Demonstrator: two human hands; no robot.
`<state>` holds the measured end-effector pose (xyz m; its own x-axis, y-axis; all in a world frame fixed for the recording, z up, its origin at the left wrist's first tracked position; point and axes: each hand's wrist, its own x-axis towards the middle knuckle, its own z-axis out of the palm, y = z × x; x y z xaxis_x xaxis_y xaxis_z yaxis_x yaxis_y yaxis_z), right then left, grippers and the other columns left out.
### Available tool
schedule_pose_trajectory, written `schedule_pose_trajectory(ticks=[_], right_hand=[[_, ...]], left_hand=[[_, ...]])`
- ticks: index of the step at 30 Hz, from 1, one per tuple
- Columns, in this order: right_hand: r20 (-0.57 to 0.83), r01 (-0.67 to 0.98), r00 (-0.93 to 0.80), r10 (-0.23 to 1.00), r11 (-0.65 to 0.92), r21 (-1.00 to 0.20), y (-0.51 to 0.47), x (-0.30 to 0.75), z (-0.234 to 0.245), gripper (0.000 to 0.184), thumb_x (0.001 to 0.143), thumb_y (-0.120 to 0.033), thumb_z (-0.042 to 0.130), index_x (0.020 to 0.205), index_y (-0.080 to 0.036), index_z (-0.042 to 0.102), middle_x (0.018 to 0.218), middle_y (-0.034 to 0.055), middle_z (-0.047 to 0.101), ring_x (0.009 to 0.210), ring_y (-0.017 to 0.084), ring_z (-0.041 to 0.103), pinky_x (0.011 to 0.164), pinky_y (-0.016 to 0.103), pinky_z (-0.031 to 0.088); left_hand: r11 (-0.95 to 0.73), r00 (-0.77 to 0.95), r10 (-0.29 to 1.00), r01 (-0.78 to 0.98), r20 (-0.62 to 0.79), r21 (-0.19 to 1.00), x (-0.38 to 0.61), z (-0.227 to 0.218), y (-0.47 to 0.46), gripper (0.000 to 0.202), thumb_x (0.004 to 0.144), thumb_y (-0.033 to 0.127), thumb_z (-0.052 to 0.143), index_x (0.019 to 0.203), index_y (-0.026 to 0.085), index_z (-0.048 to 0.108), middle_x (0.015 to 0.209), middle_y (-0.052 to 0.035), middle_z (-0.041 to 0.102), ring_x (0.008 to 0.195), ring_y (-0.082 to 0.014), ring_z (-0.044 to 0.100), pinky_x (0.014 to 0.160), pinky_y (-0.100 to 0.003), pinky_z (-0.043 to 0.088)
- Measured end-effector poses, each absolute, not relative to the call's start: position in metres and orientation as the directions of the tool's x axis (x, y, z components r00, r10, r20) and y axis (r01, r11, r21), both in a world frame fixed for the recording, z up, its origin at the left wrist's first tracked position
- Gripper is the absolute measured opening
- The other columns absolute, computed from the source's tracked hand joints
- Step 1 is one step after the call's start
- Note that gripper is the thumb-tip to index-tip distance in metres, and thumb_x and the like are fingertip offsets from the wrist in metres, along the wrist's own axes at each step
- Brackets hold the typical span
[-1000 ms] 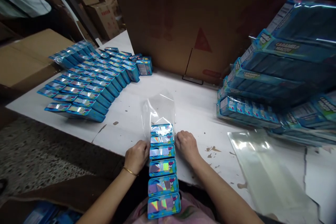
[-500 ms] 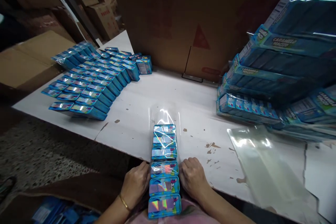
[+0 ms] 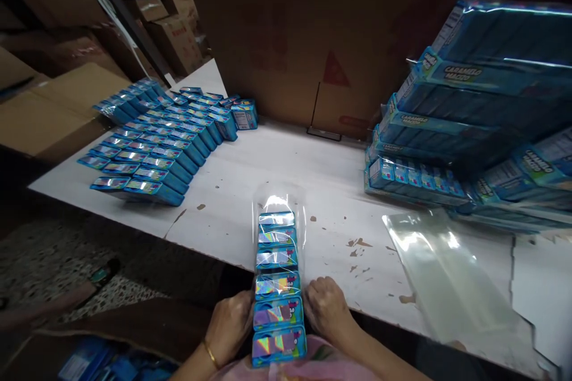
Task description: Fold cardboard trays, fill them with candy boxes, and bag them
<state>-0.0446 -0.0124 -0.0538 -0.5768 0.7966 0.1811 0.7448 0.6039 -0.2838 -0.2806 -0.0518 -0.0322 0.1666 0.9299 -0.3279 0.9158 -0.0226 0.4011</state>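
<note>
A single row of several small blue candy boxes (image 3: 277,312) runs from the table edge toward my body, with shiny labels facing up. A clear plastic bag (image 3: 280,196) covers the far boxes, and its end reaches past them onto the table. My left hand (image 3: 230,320) is closed at the left side of the row, fingers curled on the bag's edge. On the right side, my right hand (image 3: 328,306) is closed in the same way, level with the left. The fingertips of both hands are partly hidden.
Many upright blue boxes (image 3: 156,152) stand on the white table (image 3: 286,155) at the left. Wrapped packs (image 3: 465,74) are stacked at the right, beside flat clear bags (image 3: 451,274). Lower left are a carton of blue boxes (image 3: 111,363) and another person's foot (image 3: 100,274).
Both hands stay closed at the row's sides and have shifted slightly down in the picture. The camera view has turned a little. Another person's leg and foot have appeared at the lower left.
</note>
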Motion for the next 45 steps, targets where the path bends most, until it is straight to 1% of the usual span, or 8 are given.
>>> schedule_pose_trajectory(ticks=[3, 7, 15, 22, 33, 37, 41, 45], right_hand=[[0.205, 0.763, -0.532, 0.822, 0.57, -0.304, -0.019, -0.044, -0.048, 0.019, 0.078, -0.016, 0.045, 0.06, -0.02, 0.049, 0.058, 0.0008, 0.051, 0.058, 0.014, 0.043, 0.058, 0.028, 0.026], [0.313, 0.828, -0.4, 0.861, 0.487, -0.28, 0.002, -0.05, -0.025, 0.016, 0.081, -0.022, 0.043, 0.069, -0.018, 0.053, 0.06, 0.0017, 0.05, 0.058, 0.014, 0.043, 0.057, 0.027, 0.027], [0.301, 0.714, -0.54, 0.786, 0.617, -0.33, 0.033, -0.059, 0.01, 0.017, 0.084, -0.019, 0.04, 0.076, -0.018, 0.055, 0.071, 0.0018, 0.055, 0.065, 0.01, 0.05, 0.06, 0.022, 0.033], [0.272, 0.72, -0.5, 0.822, 0.569, -0.398, 0.032, -0.058, 0.018, 0.013, 0.084, -0.019, 0.04, 0.08, -0.018, 0.053, 0.071, 0.0004, 0.056, 0.063, 0.009, 0.052, 0.053, 0.021, 0.032], [0.439, 0.632, -0.684, 0.583, 0.774, -0.042, 0.038, -0.06, 0.029, 0.015, 0.078, -0.013, 0.045, 0.066, -0.018, 0.051, 0.058, 0.0002, 0.051, 0.05, 0.01, 0.044, 0.048, 0.025, 0.026], [0.499, 0.608, -0.562, 0.66, 0.738, -0.292, 0.034, -0.055, 0.02, 0.011, 0.081, -0.015, 0.046, 0.076, -0.017, 0.055, 0.063, 0.0003, 0.055, 0.058, 0.01, 0.05, 0.056, 0.022, 0.036], [0.373, 0.6, -0.368, 0.852, 0.524, -0.605, 0.033, -0.044, 0.024, 0.012, 0.082, -0.018, 0.044, 0.082, -0.018, 0.056, 0.07, 0.0006, 0.058, 0.06, 0.01, 0.053, 0.057, 0.022, 0.042], [0.451, 0.554, -0.487, 0.748, 0.664, -0.502, 0.016, -0.039, 0.039, 0.03, 0.079, -0.026, 0.051, 0.109, -0.019, 0.052, 0.105, 0.0091, 0.057, 0.097, 0.019, 0.053, 0.082, 0.036, 0.044]], left_hand=[[-0.062, 0.167, 0.952, 0.926, -0.257, 0.372, -0.282, -0.03, -0.055, 0.026, 0.085, 0.031, 0.036, 0.076, 0.02, 0.057, 0.072, -0.0048, 0.063, 0.066, -0.0178, 0.063, 0.056, -0.024, 0.042], [-0.064, 0.04, 0.996, 0.95, 0.085, 0.306, -0.283, -0.023, -0.033, 0.021, 0.083, 0.034, 0.04, 0.083, 0.018, 0.053, 0.068, -0.0032, 0.06, 0.061, -0.0147, 0.06, 0.056, -0.023, 0.042], [-0.319, 0.155, 0.894, 0.879, 0.422, 0.355, -0.288, -0.008, -0.003, 0.012, 0.081, 0.017, 0.046, 0.09, 0.017, 0.054, 0.081, -0.0044, 0.063, 0.074, -0.0138, 0.058, 0.072, -0.026, 0.044], [-0.193, 0.055, 0.976, 0.667, 0.211, 0.72, -0.281, 0.024, -0.007, 0.026, 0.082, 0.022, 0.046, 0.107, 0.019, 0.049, 0.105, -0.007, 0.053, 0.094, -0.0157, 0.053, 0.074, -0.027, 0.047], [-0.045, -0.007, 0.997, 0.705, 0.071, 0.708, -0.262, 0.037, 0.002, 0.046, 0.069, 0.031, 0.062, 0.108, 0.019, 0.042, 0.106, -0.0063, 0.046, 0.091, -0.0188, 0.05, 0.076, -0.034, 0.046], [0.072, -0.102, 0.995, 0.593, -0.014, 0.802, -0.259, 0.026, -0.006, 0.048, 0.067, 0.033, 0.063, 0.109, 0.02, 0.041, 0.099, -0.0035, 0.051, 0.079, -0.0146, 0.052, 0.072, -0.032, 0.046], [0.133, -0.085, 0.989, 0.214, -0.117, 0.968, -0.259, 0.003, -0.02, 0.036, 0.078, 0.032, 0.051, 0.111, 0.021, 0.042, 0.101, -0.0047, 0.054, 0.089, -0.0151, 0.054, 0.071, -0.028, 0.048], [0.044, -0.11, 0.994, 0.316, -0.009, 0.948, -0.259, -0.018, -0.029, 0.044, 0.078, 0.025, 0.048, 0.12, 0.022, 0.038, 0.117, -0.0084, 0.046, 0.104, -0.0188, 0.049, 0.074, -0.029, 0.048]])
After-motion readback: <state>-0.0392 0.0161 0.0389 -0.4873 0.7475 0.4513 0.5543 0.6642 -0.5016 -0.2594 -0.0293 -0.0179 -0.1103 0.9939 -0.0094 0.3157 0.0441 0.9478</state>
